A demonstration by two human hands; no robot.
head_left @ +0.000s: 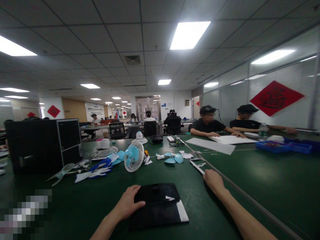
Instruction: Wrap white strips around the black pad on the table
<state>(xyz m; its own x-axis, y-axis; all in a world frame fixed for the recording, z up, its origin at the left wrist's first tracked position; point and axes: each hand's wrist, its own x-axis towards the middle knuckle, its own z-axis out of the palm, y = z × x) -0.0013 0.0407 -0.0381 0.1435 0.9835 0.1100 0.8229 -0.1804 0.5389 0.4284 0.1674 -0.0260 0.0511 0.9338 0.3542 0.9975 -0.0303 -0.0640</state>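
Observation:
A flat black folder-like case lies in front of me, with a small white piece on its flap and a white strip at its lower right corner. My left hand rests on its left edge, thumb and fingers spread apart. To the right, my right hand is closed at the near end of a thin flat white strip, whose exact kind I cannot make out. The fingertips of that hand are hidden from me.
A fan head, blue fan blades and gloves lie beyond the case. A black computer tower stands left. A metal strip crosses the green table. Two people sit far right near blue trays.

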